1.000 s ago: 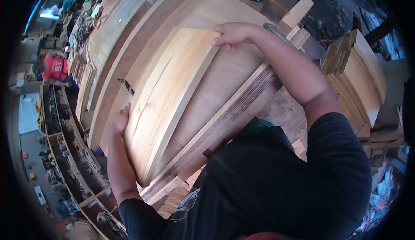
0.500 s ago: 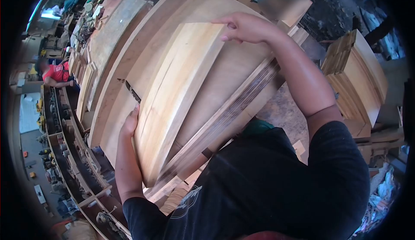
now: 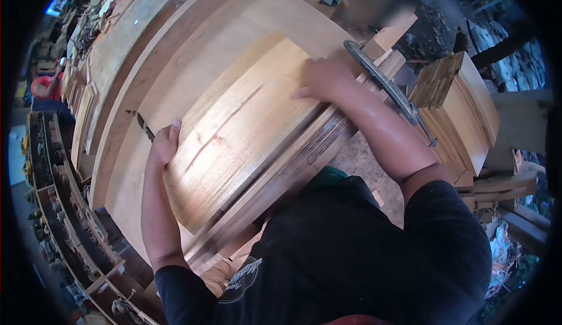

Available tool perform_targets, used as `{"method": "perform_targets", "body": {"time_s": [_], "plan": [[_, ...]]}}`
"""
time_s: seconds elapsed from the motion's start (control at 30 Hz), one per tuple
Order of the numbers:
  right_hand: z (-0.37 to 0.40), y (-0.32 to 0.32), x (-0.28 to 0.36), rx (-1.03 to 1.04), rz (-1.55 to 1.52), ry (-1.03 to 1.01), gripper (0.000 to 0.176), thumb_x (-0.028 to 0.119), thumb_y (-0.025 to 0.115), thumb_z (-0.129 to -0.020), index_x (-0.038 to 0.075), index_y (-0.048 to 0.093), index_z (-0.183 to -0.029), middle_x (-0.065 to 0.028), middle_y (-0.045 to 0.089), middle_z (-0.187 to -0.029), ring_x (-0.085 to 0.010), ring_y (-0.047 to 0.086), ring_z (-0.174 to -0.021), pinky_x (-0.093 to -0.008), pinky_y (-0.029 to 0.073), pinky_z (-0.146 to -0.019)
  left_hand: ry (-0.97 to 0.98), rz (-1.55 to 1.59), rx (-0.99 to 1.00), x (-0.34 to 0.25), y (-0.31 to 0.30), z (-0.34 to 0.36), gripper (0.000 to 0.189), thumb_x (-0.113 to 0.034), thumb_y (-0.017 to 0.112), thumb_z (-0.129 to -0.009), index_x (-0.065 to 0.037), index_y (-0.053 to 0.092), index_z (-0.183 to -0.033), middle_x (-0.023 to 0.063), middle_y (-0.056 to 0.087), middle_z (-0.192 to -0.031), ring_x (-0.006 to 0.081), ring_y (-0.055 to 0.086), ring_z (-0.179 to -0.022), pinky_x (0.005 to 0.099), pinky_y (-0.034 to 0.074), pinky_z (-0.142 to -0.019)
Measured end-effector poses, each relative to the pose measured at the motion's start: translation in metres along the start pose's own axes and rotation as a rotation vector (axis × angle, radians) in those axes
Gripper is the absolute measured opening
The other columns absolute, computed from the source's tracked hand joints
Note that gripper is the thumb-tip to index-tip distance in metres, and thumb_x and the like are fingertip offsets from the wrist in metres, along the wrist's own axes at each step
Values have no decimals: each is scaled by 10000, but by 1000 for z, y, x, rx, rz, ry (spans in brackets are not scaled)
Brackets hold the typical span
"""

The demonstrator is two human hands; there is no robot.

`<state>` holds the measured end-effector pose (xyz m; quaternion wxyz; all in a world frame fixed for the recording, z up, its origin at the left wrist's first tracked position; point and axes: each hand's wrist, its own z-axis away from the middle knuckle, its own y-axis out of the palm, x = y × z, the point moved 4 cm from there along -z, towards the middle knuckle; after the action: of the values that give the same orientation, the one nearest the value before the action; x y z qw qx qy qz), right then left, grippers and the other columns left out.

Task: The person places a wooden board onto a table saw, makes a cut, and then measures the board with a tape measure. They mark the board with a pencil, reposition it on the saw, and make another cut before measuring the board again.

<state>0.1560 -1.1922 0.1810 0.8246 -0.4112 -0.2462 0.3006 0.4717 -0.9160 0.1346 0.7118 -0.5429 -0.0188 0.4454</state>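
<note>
A pale wooden board (image 3: 240, 123) with a dark crack along its grain lies broad face up across the wooden workbench top (image 3: 293, 18). My left hand (image 3: 166, 142) is closed on its left end, the thumb on the upper face. At the opposite end my right hand (image 3: 325, 80), blurred by motion, has its fingers curled at the board's edge. The near edge of the board runs along a stack of boards (image 3: 287, 170) close to my body. Left of my left hand, a dark narrow blade-like strip (image 3: 144, 126) sticks up from a slot in the bench.
A dark curved bar (image 3: 380, 79) lies beyond my right forearm. Stacked wooden pieces (image 3: 459, 111) stand at the right. A raised wooden rail (image 3: 120, 135) borders the bench's far side. Shelves with tools (image 3: 55, 208) run along the left, and a person in red (image 3: 44, 87) is in the background.
The board has tipped from a slant to lie flatter, showing more of its broad face. Both hands have moved with it, the right one lower. The camera view has shifted slightly.
</note>
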Motion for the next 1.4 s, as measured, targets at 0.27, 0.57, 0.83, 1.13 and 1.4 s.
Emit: {"method": "perform_targets", "body": {"time_s": [0.27,0.57,0.83,1.13,1.4], "plan": [[-57,29,121,-541,45,-476,709,489,758,-774,44,524,-1274,-190,494,-1355,-356,409,-1311,-553,356,-1049,59,91,-57,-21,49,-12,597,-497,361,-1030,26,641,-1097,252,687,-878,419,657,-864,422,493,-814],[-76,13,130,-114,47,-347,639,391,783,-784,48,558,-1274,-130,532,-1321,-310,443,-1295,-605,399,-1048,197,-38,-179,-54,46,3,355,-345,584,-956,0,643,-1011,187,611,-914,375,588,-834,442,467,-774],[-84,17,127,-170,67,-318,544,344,810,-740,62,590,-1150,-95,565,-1207,-269,497,-1191,-444,517,-887,180,64,-261,-59,53,1,307,-274,670,-907,10,640,-1019,167,601,-982,351,588,-869,412,477,-779],[-91,11,121,-73,17,-284,629,295,828,-747,54,561,-1263,-124,527,-1319,-310,445,-1299,-614,434,-1027,257,15,-322,-63,62,-7,323,-266,666,-918,21,637,-1064,158,606,-982,269,578,-767,364,479,-719],[-88,11,118,-89,9,-305,640,297,833,-740,56,558,-1265,-121,531,-1311,-304,450,-1294,-608,443,-1019,194,25,-314,-66,64,-7,330,-288,663,-910,-5,642,-1078,173,619,-1033,366,588,-956,430,477,-843]]}}
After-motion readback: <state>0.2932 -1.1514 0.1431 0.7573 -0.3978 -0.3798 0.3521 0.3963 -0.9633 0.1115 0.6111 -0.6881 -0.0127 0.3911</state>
